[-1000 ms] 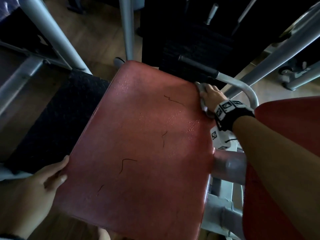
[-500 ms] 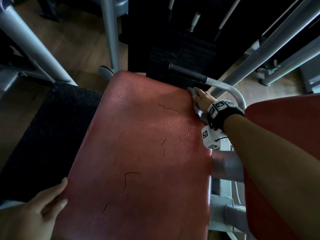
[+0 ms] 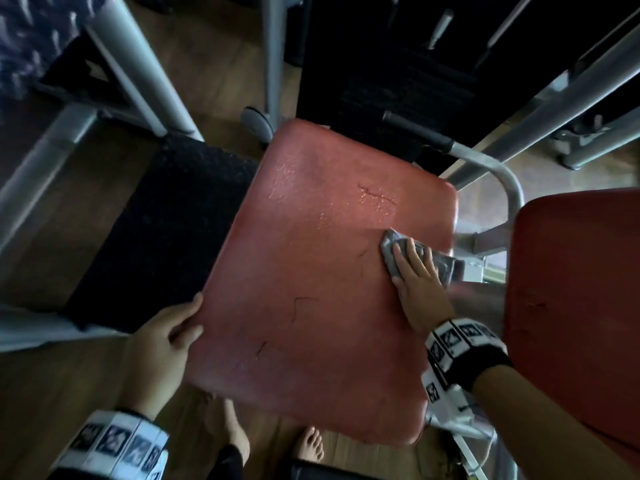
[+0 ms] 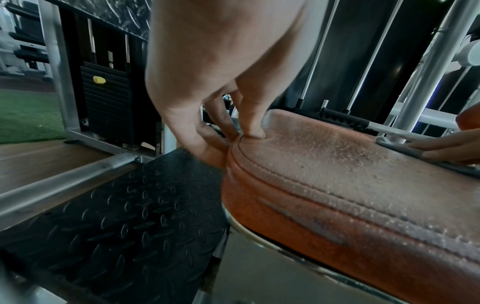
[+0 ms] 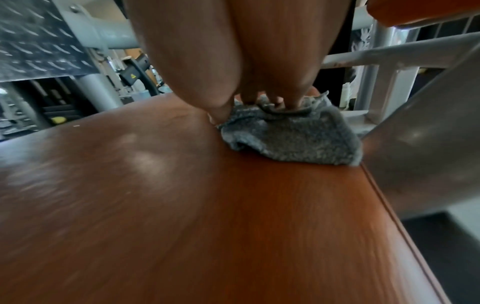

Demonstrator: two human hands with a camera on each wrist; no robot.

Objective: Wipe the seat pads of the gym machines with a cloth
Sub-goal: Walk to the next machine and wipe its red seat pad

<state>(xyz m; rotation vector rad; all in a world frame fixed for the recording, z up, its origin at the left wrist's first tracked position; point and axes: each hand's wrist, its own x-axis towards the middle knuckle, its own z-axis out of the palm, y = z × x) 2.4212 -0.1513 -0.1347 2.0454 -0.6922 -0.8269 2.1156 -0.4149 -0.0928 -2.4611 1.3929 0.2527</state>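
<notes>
A worn red seat pad (image 3: 311, 289) fills the middle of the head view, with water droplets on its far half. My right hand (image 3: 415, 275) lies on a grey cloth (image 3: 389, 251) near the pad's right edge and presses it down with flat fingers. The right wrist view shows the fingertips sunk into the bunched cloth (image 5: 291, 139) on the pad (image 5: 182, 205). My left hand (image 3: 166, 337) grips the pad's left edge. In the left wrist view its thumb (image 4: 254, 131) dents the pad's top (image 4: 350, 174) while the fingers curl round the side.
A second red pad (image 3: 571, 306) stands close at the right. A black diamond-plate step (image 3: 156, 230) lies left of the seat. Grey frame tubes (image 3: 145, 74) and a handle with a black grip (image 3: 415, 129) ring the far side. Bare feet (image 3: 308, 445) stand on the wooden floor below.
My right hand has slid the cloth from the pad's far right corner toward me and a little inward. My left hand has shifted up along the left edge.
</notes>
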